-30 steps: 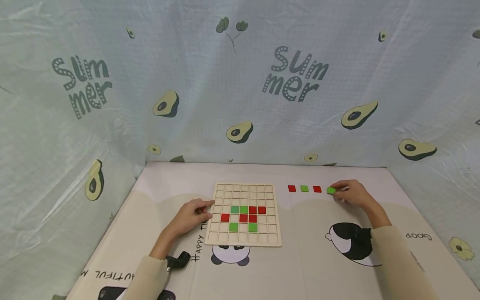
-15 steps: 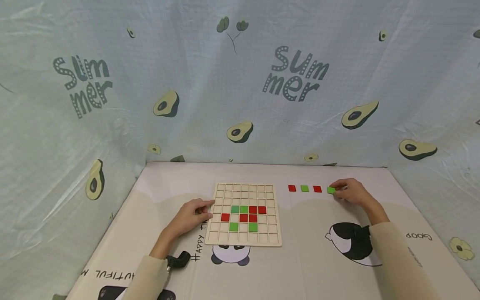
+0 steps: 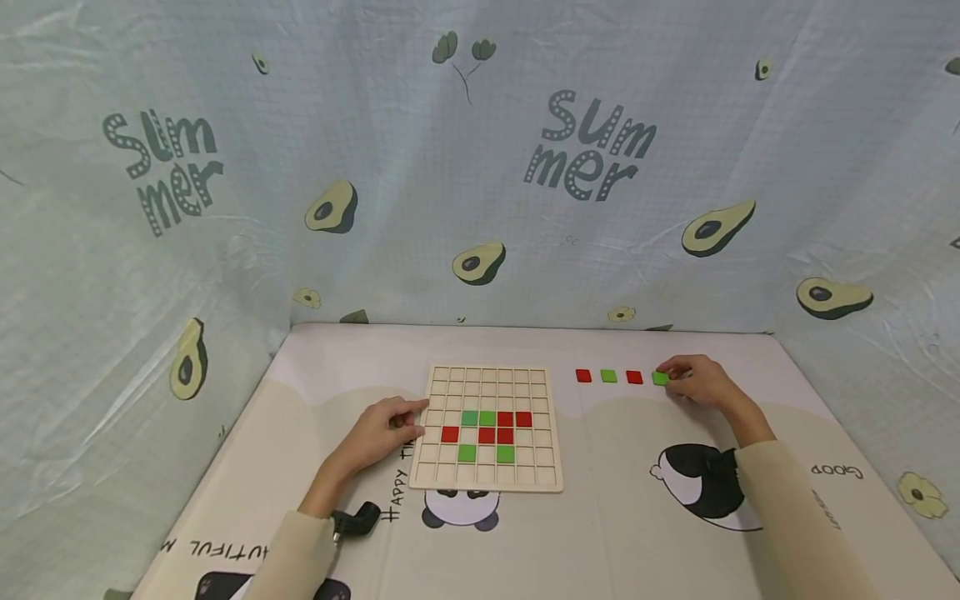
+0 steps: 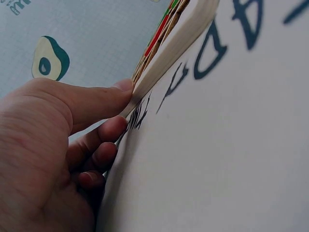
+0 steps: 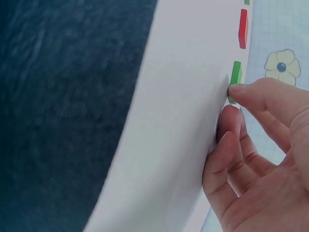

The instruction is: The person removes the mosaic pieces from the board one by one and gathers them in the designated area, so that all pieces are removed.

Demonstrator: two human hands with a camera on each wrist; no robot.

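The right hand (image 3: pixel 701 383) is clamped on a green tile (image 3: pixel 660 378), with three other tiles (image 3: pixel 608 377) lined up to its left; the left hand (image 3: pixel 377 431), finger and thumb apart, touches the board (image 3: pixel 487 476) to its right

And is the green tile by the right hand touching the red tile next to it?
Apart. The head view shows pale tabletop between the green tile and the red tile; the right wrist view also shows the gap.
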